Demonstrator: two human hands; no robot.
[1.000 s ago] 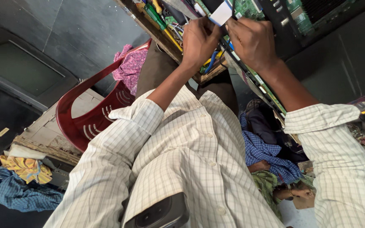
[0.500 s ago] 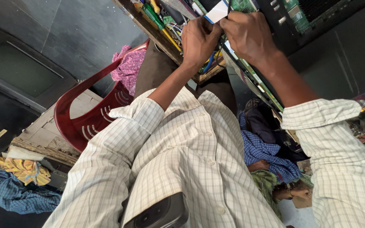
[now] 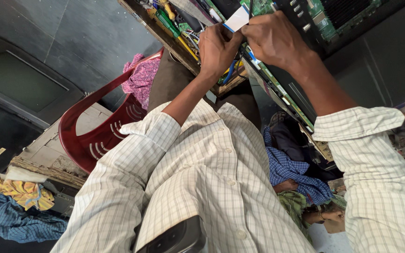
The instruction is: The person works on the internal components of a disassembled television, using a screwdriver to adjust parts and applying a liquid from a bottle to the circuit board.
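Both hands pinch a white flat ribbon cable above the green circuit board.

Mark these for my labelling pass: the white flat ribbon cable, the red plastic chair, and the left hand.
white flat ribbon cable (image 3: 236, 18), head view, flat face.
red plastic chair (image 3: 100, 140), head view, slotted backrest.
left hand (image 3: 217, 47), head view, back of hand.

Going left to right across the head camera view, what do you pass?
Blue checked cloth → yellow cloth → red plastic chair → pink cloth → left hand → right hand.
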